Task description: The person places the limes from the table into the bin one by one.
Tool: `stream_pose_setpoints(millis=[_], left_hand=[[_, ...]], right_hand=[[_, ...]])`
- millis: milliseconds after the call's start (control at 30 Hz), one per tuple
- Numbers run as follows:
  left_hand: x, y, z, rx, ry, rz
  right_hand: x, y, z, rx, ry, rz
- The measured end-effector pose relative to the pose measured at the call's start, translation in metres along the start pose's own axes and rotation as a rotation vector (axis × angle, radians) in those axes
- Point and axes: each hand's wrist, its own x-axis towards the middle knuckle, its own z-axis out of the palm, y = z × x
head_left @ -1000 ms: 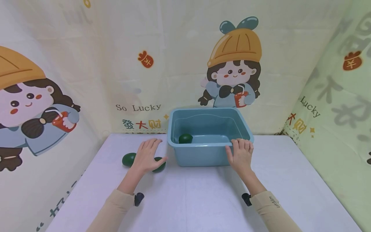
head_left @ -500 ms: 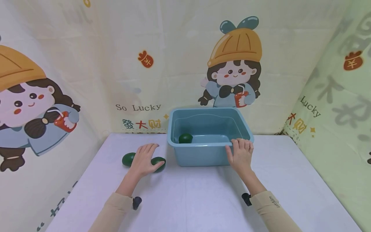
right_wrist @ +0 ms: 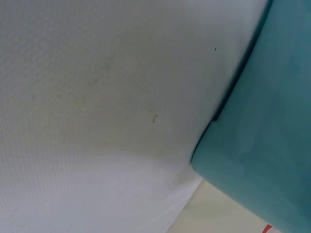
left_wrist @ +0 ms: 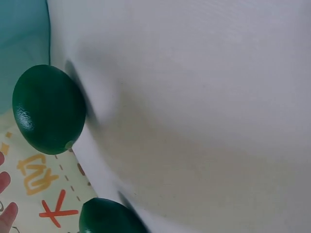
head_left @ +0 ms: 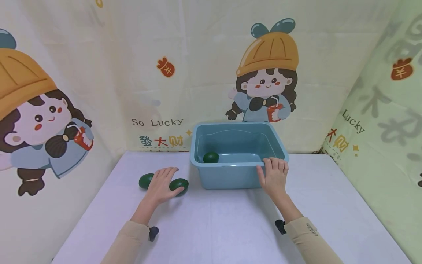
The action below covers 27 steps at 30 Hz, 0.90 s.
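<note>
My left hand point(head_left: 160, 187) hovers with relaxed, spread fingers between two dark green avocados on the table. One avocado point(head_left: 179, 186) is beside its thumb, on the right; the other avocado point(head_left: 146, 181) lies to its left, partly hidden by the hand. In the left wrist view, the nearer avocado point(left_wrist: 49, 109) shows whole, glossy and apart from the fingertips point(left_wrist: 8, 216). My right hand point(head_left: 275, 177) grips the front rim of a light blue plastic basin point(head_left: 230, 178) near its right corner. Inside the basin, at the left, sits another avocado point(head_left: 211, 157).
A white cloth covers the table point(head_left: 211, 227). Printed cartoon curtains point(head_left: 204, 73) stand close behind and on both sides. The basin is near the table's back edge.
My left hand has drifted slightly left and back toward me, exposing more of the avocado by its thumb. The right hand and the basin have stayed put.
</note>
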Motion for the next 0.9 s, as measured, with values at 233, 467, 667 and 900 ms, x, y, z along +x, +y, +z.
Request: stream_pose_setpoints(millis=[233,467,667,900], left_hand=[[-0.003,-0.004,0.002,-0.004,-0.025,-0.001],[-0.007,-0.007,0.005,0.01,-0.041,-0.01],[-0.009,-0.011,0.008,0.034,-0.057,-0.02],[-0.011,-0.015,0.013,0.055,-0.071,-0.033]], right_hand=[[0.002,-0.001,0.0,0.002,-0.002,0.004],[0.004,-0.001,0.0,0.003,-0.009,0.007],[0.004,-0.001,0.0,0.0,-0.004,0.004],[0.003,-0.001,0.001,-0.001,0.008,0.001]])
